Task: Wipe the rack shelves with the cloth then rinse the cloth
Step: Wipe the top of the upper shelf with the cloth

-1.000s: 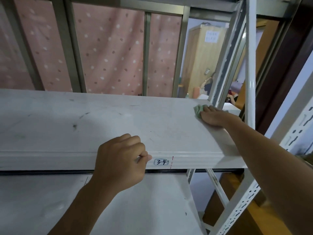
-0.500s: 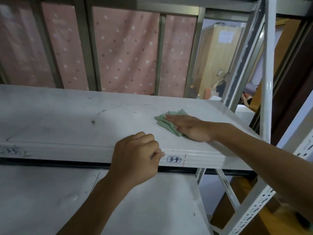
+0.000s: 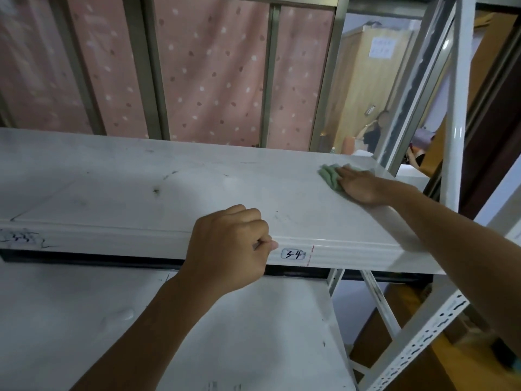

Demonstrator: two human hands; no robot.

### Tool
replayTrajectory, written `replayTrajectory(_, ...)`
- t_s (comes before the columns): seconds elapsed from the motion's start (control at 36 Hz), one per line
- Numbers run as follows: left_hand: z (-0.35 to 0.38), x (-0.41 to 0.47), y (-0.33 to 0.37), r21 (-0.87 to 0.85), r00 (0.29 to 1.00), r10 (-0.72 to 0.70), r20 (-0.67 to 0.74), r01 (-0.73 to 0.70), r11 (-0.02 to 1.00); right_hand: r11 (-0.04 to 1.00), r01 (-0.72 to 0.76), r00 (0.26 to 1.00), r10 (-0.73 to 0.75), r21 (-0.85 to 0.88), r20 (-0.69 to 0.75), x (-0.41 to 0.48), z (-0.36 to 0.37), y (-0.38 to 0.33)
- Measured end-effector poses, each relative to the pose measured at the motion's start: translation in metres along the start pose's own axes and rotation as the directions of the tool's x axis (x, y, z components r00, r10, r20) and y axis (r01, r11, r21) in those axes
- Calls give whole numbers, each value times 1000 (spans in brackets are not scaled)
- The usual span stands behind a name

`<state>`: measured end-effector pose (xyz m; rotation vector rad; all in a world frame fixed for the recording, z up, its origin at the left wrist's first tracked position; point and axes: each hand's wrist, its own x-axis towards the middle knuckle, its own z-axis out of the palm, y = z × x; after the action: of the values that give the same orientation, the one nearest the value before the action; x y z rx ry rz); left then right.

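On the upper shelf (image 3: 197, 187), right hand (image 3: 362, 186) presses flat on the green cloth (image 3: 328, 176); left hand (image 3: 228, 249), fingers curled, grips the shelf's front edge.

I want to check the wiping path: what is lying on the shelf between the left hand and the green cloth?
Nothing: the head view shows bare shelf between left hand and green cloth.

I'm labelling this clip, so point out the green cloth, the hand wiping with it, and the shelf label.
green cloth (image 3: 329, 176), head view, on the bunched part left of the fingers.
right hand (image 3: 359, 185), head view, back of the hand.
shelf label (image 3: 293, 253), head view, middle of the handwritten sticker.
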<state>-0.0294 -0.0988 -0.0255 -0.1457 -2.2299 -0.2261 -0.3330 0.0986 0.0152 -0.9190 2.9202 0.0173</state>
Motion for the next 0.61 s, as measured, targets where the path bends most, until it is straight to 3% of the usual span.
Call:
replayTrajectory(0.14,-1,0,2,21,1000,-19,5,19,1000,992,-117,993,117,36,-7,28,-7,8)
replayTrajectory(0.31,0,0,1,40,1000,-12,-6,12,999,988,-151,988,151,29,3,79,-13,2)
replayTrajectory(0.61,1,0,-7,18,999,53,-7,-53,998,986,143,989,-146,85,34,118,-23,-76)
